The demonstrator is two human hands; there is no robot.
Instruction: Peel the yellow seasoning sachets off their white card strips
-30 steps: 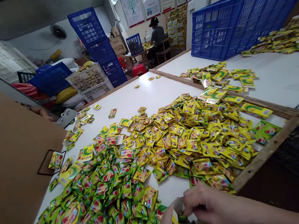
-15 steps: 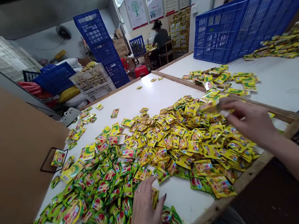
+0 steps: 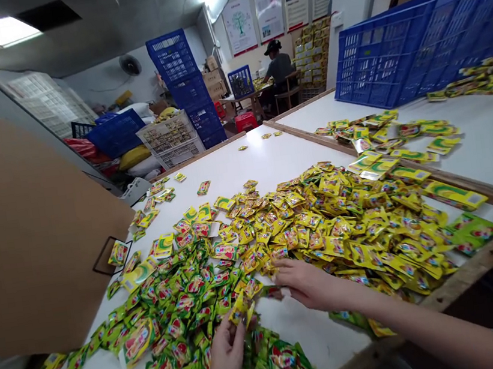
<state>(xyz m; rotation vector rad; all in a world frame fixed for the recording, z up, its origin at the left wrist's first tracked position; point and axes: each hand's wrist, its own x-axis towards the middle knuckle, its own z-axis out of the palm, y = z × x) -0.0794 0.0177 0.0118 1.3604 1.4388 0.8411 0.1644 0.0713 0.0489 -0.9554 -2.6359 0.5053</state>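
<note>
My left hand (image 3: 227, 353) is closed on a yellow packet (image 3: 240, 307), pinched between thumb and fingers above a heap of green packets (image 3: 185, 304) with red fruit pictures. At the near left edge of the yellow packet heap (image 3: 324, 222) is my right hand (image 3: 307, 285), its fingers bent and drawn together. What lies within those fingers is partly hidden; a blurred reddish patch shows beneath them. The two heaps meet between my hands on the white tabletop (image 3: 293, 332).
Wooden strips (image 3: 443, 298) edge the table. Loose packets (image 3: 367, 132) lie on the right section, beside a large blue crate (image 3: 392, 50). A cardboard sheet (image 3: 39, 236) stands at left. Stacked blue crates (image 3: 188, 83) and a seated person (image 3: 280, 68) are farther back.
My right hand has swung left from the far right of the yellow heap, where larger packets now lie. My left hand has closed on a yellow packet. The view has shifted slightly.
</note>
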